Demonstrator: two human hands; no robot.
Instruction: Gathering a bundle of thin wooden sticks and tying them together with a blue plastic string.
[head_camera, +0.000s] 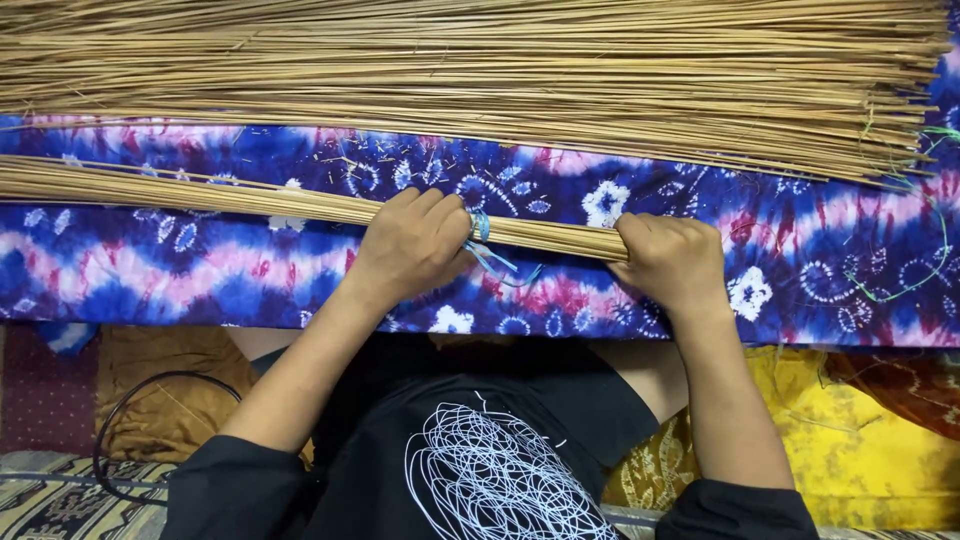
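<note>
Currently your left hand (415, 245) and right hand (672, 262) are both closed around one slim bundle of long tan broom straws (250, 200), the left fingers curled over it just beside a pale blue string tie (482, 232), the right fist wrapping the cut ends. Between your two fists a short stretch of bundle lies bare, resting on a blue, pink and white tie-dyed cloth (820, 270). Beyond your fingertips lies a wide loose heap of matching straws (480, 70), well apart.

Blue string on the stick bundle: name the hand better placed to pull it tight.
Probably the left hand: its fingers sit right at the blue string; the right hand grips the bundle's end.
</note>
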